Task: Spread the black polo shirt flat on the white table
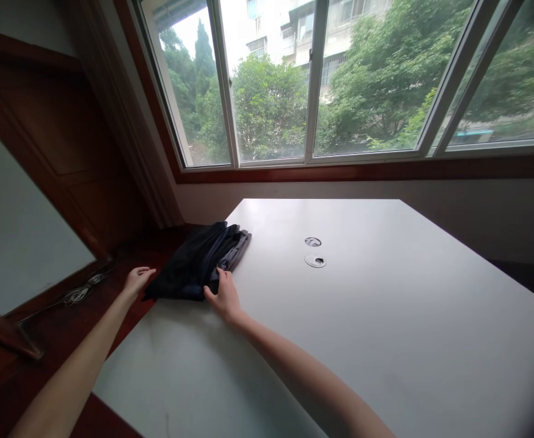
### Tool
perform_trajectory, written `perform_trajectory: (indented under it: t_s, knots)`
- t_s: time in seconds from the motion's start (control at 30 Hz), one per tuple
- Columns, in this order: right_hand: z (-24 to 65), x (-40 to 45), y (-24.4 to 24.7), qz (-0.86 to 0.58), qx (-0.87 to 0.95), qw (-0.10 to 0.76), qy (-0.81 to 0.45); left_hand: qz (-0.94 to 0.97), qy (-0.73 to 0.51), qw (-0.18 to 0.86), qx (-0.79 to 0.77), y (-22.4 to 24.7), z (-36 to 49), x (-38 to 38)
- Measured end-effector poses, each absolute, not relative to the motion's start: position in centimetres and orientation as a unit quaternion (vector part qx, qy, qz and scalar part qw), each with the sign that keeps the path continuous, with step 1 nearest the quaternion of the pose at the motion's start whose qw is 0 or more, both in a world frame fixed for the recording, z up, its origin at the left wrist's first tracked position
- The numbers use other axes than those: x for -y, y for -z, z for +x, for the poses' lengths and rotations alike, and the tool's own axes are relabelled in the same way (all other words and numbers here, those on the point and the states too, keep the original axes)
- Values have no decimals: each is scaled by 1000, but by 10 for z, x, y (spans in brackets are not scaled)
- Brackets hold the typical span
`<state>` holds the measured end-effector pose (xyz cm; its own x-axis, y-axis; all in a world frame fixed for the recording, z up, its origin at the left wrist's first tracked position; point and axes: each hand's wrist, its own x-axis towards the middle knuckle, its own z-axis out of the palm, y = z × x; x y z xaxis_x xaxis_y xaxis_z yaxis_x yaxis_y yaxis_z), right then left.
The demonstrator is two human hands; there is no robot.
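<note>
A stack of folded dark clothes (pixel 187 261), black and navy with grey layers at its right side, lies at the left edge of the white table (pixel 367 316). Its left part reaches past the table's edge. My right hand (pixel 224 297) is at the stack's near right corner, with thumb and fingers around the edge of the cloth. Off the table's left side, my left hand (pixel 139 280) is beside the stack, fingers stretched out towards it and nothing visible in them. The undersides of the clothes are hidden.
Two round cable holes (pixel 315 261) are set in the tabletop. Beyond the table is a wide window (pixel 271 109) above a low wall. A coiled cable (pixel 83 294) lies on the dark red floor at left, near a wooden door (pixel 66 134) and a curtain (pixel 125 121).
</note>
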<state>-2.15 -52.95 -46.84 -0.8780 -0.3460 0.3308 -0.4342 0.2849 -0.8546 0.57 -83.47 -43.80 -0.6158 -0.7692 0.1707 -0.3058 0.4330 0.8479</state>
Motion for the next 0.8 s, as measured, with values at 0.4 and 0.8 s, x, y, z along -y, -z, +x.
perform_trajectory:
  t_s: [0.4, 0.8]
  knots:
    - [-21, 525, 468, 253, 808, 47, -530, 153, 30, 124, 980, 409, -41, 706]
    - [-23, 524, 467, 249, 809, 34, -531, 127, -99, 96, 982, 377, -58, 692]
